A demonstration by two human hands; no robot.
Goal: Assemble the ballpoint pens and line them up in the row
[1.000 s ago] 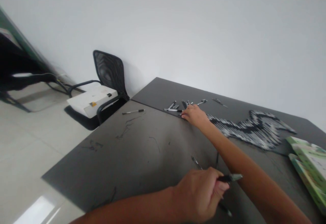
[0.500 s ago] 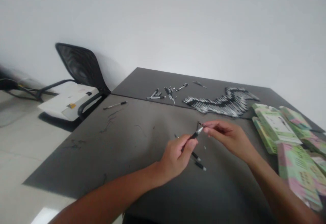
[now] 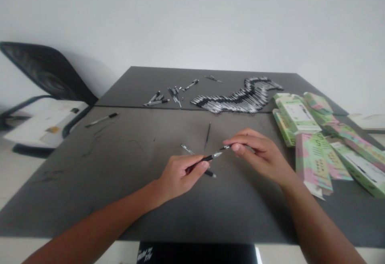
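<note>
My left hand (image 3: pixel 180 174) is closed around a black pen (image 3: pixel 207 158) whose silver tip points up and to the right. My right hand (image 3: pixel 257 154) pinches a small dark pen part (image 3: pixel 226 147) just past that tip. Both hands hover over the middle of the dark grey table (image 3: pixel 120 168). Another pen part (image 3: pixel 188 149) and a thin refill (image 3: pixel 207 135) lie on the table just behind my hands. A further black piece (image 3: pixel 209 173) lies under my left fingers.
A long row of black and silver pens (image 3: pixel 237 97) lies at the far side, with several loose pens (image 3: pixel 168 95) to its left and one pen (image 3: pixel 102 119) alone. Green and pink boxes (image 3: pixel 319 136) are stacked at right. A black chair (image 3: pixel 45 75) stands at left.
My right hand came back from the far loose pens to meet my left hand at the table's middle. The view swung right and levelled, so the boxes show more.
</note>
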